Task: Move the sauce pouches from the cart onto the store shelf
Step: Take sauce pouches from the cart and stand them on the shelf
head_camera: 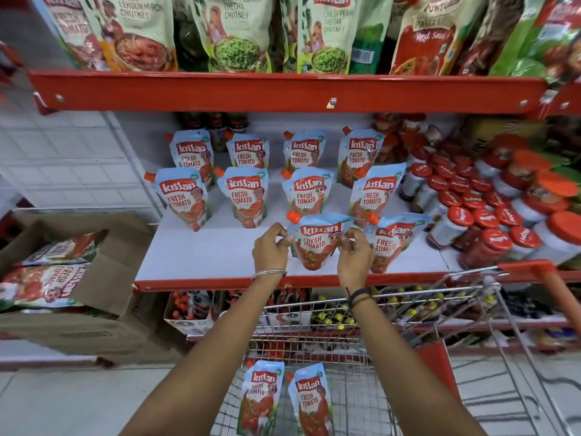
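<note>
A blue and red tomato sauce pouch (pixel 317 242) stands upright in the front row of the white shelf (pixel 201 256). My left hand (pixel 272 248) pinches its left edge and my right hand (pixel 355 251) pinches its right edge. Another pouch (pixel 393 243) stands just to its right. Several more pouches (pixel 243 196) stand in two rows behind. Two pouches (pixel 259 401) lie in the wire cart (pixel 440 309) below my arms.
Red-lidded jars (pixel 490 215) crowd the right side of the shelf. An open cardboard box (pixel 103 278) holding more pouches sits at the left. Chutney and pasta sauce packs (pixel 239 33) fill the shelf above. The cart's red handle (pixel 531 265) is at the right.
</note>
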A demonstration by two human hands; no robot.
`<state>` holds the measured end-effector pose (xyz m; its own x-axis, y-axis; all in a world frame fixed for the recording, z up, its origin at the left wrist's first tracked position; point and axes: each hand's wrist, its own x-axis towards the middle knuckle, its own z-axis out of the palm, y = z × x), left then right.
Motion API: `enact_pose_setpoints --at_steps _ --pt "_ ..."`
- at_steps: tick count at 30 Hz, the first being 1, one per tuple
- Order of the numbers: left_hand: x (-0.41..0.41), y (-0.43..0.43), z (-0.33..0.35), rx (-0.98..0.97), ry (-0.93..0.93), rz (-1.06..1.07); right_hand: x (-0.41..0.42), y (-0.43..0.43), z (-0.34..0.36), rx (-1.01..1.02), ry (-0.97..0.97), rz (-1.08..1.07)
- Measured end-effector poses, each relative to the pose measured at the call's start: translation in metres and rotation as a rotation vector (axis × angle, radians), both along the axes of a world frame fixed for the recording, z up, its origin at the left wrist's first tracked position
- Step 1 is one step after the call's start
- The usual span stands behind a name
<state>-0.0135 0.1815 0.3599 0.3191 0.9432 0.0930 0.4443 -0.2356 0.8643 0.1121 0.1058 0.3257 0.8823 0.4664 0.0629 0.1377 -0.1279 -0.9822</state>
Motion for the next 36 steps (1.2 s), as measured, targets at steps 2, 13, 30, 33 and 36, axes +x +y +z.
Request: enact_pose_setpoints --at_steps 2,13,30,33,36 --pt "0.006 0.018 -0.011 -0.033 0.035 -0.005 0.008 0.013 -0.007 -0.090 -0.003 0.031" --pt "0.001 0.013 -0.017 -0.032 0.058 -0.034 0.001 0.007 -0.015 -0.045 -0.002 0.006" --pt "-0.056 -0.079 -0.114 -0.090 -0.056 -0.007 -0.053 -0.100 -0.102 -0.366 -0.123 0.106" --pt "-0.064 -0.098 -0.174 -0.361 0.070 -0.013 -0.062 -0.124 -0.162 -0.476 0.027 0.191" --pt "-0.069 -0.112 -0.227 -0.654 0.262 -0.058 -0.067 -0.145 -0.212 -0.553 0.158 0.297"
